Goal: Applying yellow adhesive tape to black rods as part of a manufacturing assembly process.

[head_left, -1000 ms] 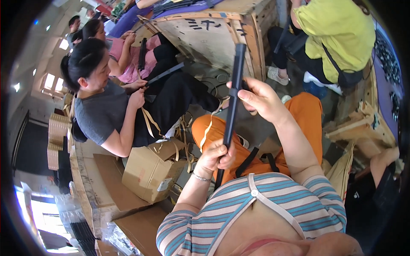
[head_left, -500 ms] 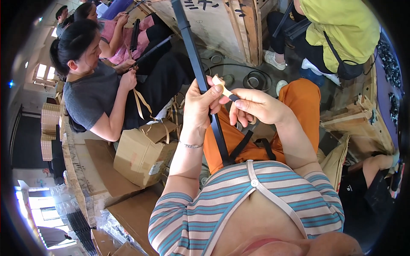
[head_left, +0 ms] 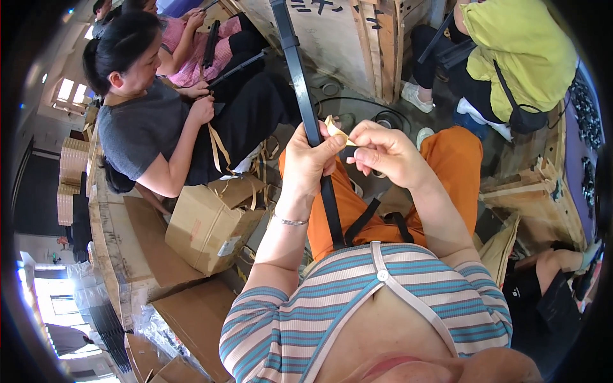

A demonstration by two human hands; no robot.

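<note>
A long black bar point(head_left: 299, 76) slants up from my lap past the top of the view. My left hand point(head_left: 310, 158) is closed round it, thumb and forefinger also at a pale yellow strip point(head_left: 338, 133). My right hand point(head_left: 393, 156) pinches the strip's other end, where a small dark piece point(head_left: 348, 152) shows between the hands. The strip is bent, with a torn-looking upper end. My right fingertips partly hide the dark piece.
To the left, a co-worker in a grey top point(head_left: 140, 127) holds a dark bar. An open cardboard box point(head_left: 211, 223) stands beside my left arm. A wooden crate point(head_left: 325, 45) is ahead; another person in yellow point(head_left: 520, 57) sits at the far right. Wooden crate point(head_left: 543, 198) edges my right.
The pale strip now looks more crumpled and bent between my fingers. My right hand has shifted slightly up and its fingers have curled in. The whole view has moved a little.
</note>
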